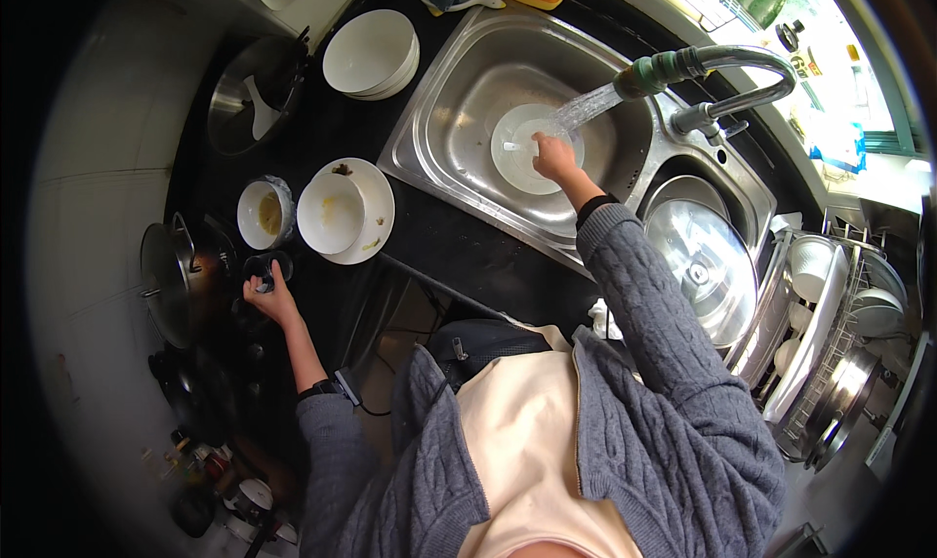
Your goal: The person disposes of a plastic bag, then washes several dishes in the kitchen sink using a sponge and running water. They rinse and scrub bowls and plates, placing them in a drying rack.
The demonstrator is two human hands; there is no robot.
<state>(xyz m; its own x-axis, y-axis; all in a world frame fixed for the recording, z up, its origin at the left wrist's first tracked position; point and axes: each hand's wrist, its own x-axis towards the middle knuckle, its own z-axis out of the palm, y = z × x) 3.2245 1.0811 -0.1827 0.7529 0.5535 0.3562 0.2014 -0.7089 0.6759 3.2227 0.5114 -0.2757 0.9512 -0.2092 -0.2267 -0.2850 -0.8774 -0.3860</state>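
Note:
Water runs from the faucet [659,71] onto a pale round dish [521,166] lying in the steel sink [468,97]. My right hand [554,157] is over this dish at the edge of the stream; whether its fingers grip the rim is unclear. At the counter's left, my left hand [272,294] holds a small dark glass-like cup [269,269]. Just beyond it stands a bowl [256,214] with yellowish liquid. Beside that, a white bowl [331,213] with yellow residue rests on a white plate [381,192] with food scraps.
Stacked white bowls [371,52] stand left of the sink, near a steel pot [245,97] with a white ladle. A glass lid [701,265] leans in the smaller basin. The dish rack [834,338] is at right, a lidded pot [172,283] at left.

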